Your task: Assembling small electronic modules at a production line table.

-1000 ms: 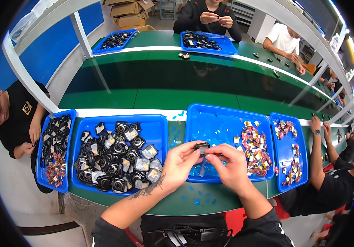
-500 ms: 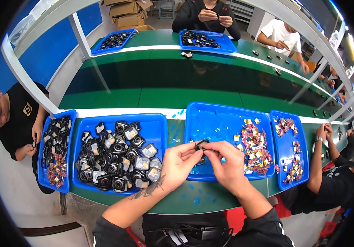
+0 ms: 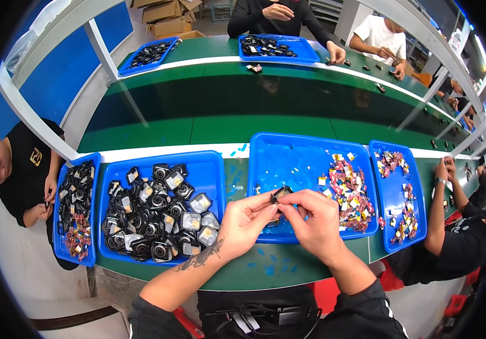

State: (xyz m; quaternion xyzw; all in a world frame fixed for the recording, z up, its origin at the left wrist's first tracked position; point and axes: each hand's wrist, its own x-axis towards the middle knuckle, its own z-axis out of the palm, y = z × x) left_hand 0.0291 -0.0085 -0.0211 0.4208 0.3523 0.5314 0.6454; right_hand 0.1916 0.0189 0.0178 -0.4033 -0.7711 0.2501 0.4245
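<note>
Both my hands meet over the front edge of a blue tray [image 3: 271, 155]. Between their fingertips is a small black smartwatch case [image 3: 281, 194], held tilted. My left hand [image 3: 244, 221] pinches its left side; my right hand [image 3: 314, 221] has thumb and forefinger on its right side. The fingers hide much of the case. In that tray, small pink, white and yellow parts [image 3: 349, 195] are heaped on the right, with blue film scraps on the left. Left of my hands, another blue tray [image 3: 218, 175] holds many black watch cases [image 3: 152, 212], several with clear covers.
Narrower blue trays stand at the far left [image 3: 97, 169] and right [image 3: 421, 226]. Blue film scraps [image 3: 269, 269] lie on the green table near me. Beyond runs a green conveyor [image 3: 209, 133] under white frame bars. Co-workers sit across and on both sides.
My hands keep the watch case pinched, its tilt slightly changed. The view has shifted a little. Across the conveyor, a co-worker's hands have parted, one reaching out to the right.
</note>
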